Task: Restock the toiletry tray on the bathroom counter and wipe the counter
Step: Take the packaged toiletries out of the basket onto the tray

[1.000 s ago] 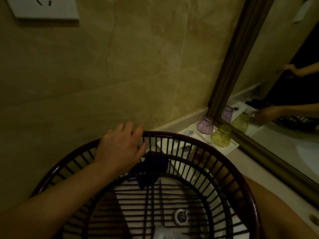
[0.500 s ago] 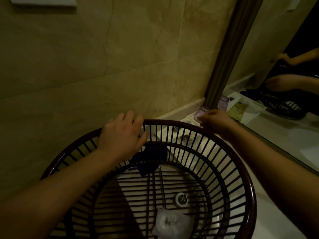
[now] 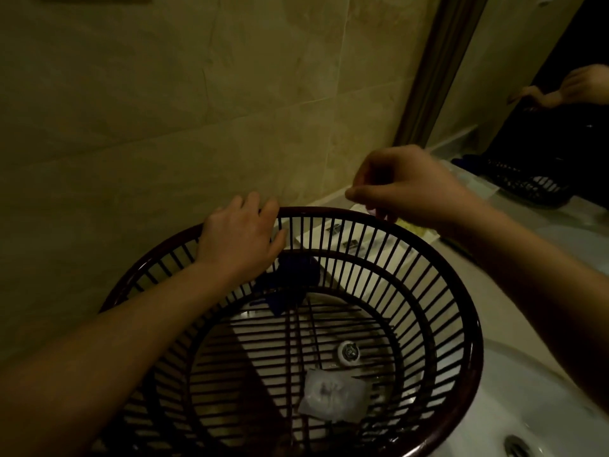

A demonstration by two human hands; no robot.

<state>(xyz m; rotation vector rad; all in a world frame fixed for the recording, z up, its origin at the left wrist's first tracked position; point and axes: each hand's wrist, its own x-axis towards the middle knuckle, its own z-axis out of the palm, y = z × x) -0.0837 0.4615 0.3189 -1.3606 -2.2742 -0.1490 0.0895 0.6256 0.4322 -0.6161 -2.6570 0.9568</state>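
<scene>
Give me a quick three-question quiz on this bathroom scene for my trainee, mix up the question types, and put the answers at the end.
1. True or false: the left hand holds the rim of the basket.
2. What lies on the basket's floor? A) white packet B) toothbrush C) soap bar
3. Which hand is beyond the basket's far rim, fingers curled?
Key: 1 true; 2 A; 3 the right hand.

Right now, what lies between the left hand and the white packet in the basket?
In the head view: a dark blue cloth inside the basket, just under the left hand, then bare bars down to the white packet.
</scene>
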